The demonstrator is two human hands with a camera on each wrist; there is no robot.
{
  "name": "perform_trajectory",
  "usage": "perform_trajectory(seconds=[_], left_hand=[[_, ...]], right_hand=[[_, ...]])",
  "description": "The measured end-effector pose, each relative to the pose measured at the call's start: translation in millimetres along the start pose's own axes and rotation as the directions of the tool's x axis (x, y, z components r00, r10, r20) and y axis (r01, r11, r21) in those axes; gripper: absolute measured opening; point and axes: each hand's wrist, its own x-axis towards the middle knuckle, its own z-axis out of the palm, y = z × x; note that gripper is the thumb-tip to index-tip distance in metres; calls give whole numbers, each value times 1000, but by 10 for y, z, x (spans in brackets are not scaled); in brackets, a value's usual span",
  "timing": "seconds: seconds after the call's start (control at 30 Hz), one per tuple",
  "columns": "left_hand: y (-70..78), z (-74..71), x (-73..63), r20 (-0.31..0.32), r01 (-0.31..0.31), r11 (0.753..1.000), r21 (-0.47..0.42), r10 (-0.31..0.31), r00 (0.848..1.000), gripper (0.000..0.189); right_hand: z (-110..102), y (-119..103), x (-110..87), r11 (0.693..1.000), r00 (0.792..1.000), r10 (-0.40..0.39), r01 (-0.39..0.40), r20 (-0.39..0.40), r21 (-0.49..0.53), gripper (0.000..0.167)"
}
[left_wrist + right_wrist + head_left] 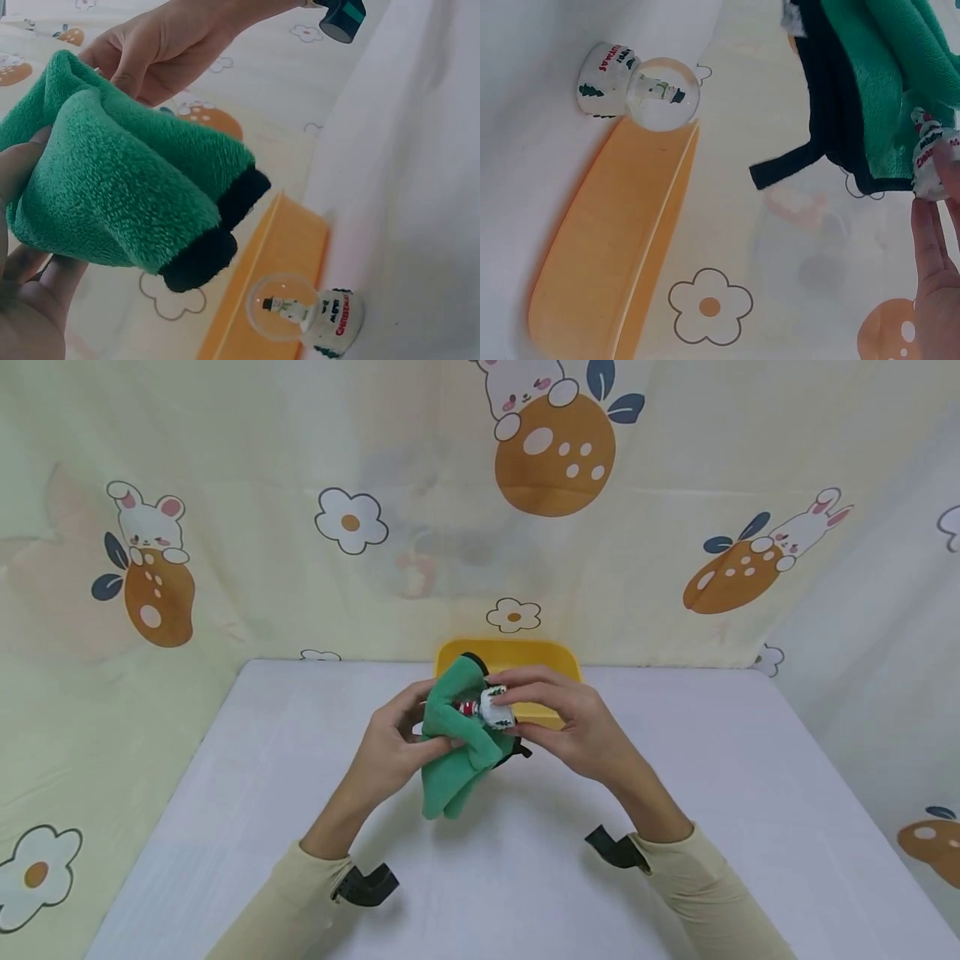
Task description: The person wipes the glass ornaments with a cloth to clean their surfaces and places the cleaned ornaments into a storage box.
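Note:
My left hand (386,747) grips a fuzzy green cloth (450,768) with black edging and a black hanging loop. The cloth is folded around the clear end of a snow globe (497,710), where a small red and white figure shows. My right hand (577,722) pinches the globe's white base between thumb and fingers, above the table. A second snow globe (336,322), holding a snowman, stands upright on the table beside the yellow bin in both wrist views. The hands and cloth hide it in the head view.
A yellow plastic bin (525,650) stands at the back edge of the white table (675,760), directly beyond the hands. Behind it hangs a cream curtain (262,460) printed with rabbits and flowers. A black wrist mount (367,885) juts out from the left sleeve.

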Motion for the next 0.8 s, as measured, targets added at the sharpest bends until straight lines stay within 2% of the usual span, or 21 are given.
perform_trajectory(seconds=[0.27,0.53,0.8], left_hand=[[30,5,2,51,-4,1000,-12,4,999,63],[26,19,1,40,-84,996,14,84,996,61],[-12,38,-6,22,-178,982,70,177,984,62]], right_hand=[[3,11,-17,999,1000,-4,4,1,41,52],[15,-27,-22,993,996,84,-83,-8,79,55],[18,-32,-38,985,986,165,-163,-37,55,44]])
